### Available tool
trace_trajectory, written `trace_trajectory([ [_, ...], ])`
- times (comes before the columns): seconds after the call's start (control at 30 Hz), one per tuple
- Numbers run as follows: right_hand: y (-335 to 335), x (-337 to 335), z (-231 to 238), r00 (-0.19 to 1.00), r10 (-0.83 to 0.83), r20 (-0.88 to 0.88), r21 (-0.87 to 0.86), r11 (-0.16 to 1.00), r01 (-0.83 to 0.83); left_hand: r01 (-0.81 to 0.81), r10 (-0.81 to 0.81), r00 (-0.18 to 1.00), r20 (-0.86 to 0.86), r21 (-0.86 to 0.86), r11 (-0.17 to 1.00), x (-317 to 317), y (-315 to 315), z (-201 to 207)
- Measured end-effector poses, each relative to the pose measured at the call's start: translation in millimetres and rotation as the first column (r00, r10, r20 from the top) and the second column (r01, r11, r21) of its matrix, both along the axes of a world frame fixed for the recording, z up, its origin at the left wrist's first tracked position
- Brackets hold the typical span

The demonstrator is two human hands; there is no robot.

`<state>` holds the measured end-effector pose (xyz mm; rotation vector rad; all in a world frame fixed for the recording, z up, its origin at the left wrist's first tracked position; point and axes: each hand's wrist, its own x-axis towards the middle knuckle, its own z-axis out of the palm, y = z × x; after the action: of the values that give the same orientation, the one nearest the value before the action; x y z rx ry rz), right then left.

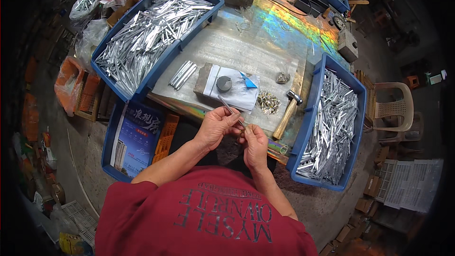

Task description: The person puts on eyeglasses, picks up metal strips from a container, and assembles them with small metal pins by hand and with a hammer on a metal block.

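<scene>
My left hand (215, 127) is closed round a thin silvery metal strip (225, 103), which slants up and left from the fingers. Close beside it, my right hand (255, 145) is pinched at the strip's lower end; a small yellowish bit shows there, too small to make out. Just beyond my hands lies a block wrapped in white paper (214, 88), with a dark round metal piece (224, 83) on it. To its right are a heap of small brass-coloured parts (268, 103) and a hammer (286, 116) with a wooden handle. Several metal strips (182, 75) lie in a row at its left.
Blue bins full of silvery strips stand on both sides, the left bin (158, 72) and the right bin (302, 143). A small clear bag (283, 77) lies near the hammer. A grey block (348, 46) sits at the table's far right, and a plastic chair (403, 106) stands beyond.
</scene>
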<state>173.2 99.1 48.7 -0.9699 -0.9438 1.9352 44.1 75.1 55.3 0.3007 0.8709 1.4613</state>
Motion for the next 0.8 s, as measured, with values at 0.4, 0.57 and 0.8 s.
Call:
trace_trajectory([
  [0.4,-2.1,-1.0,0.1,0.994,-0.001,-0.112,-0.086,0.996,-0.008,-0.032,0.033,0.996,-0.079,0.01,0.999,4.1,-2.5,0.2],
  [0.57,-1.5,-1.0,-0.7,0.994,-0.008,-0.105,-0.101,0.995,-0.003,-0.043,0.044,0.996,-0.071,0.016,0.999,4.9,-2.2,0.8],
  [0.8,-2.3,-3.9,2.8,0.993,-0.012,-0.116,-0.114,0.993,-0.001,-0.062,0.064,0.994,-0.092,0.032,0.998,6.0,-3.5,-1.5],
])
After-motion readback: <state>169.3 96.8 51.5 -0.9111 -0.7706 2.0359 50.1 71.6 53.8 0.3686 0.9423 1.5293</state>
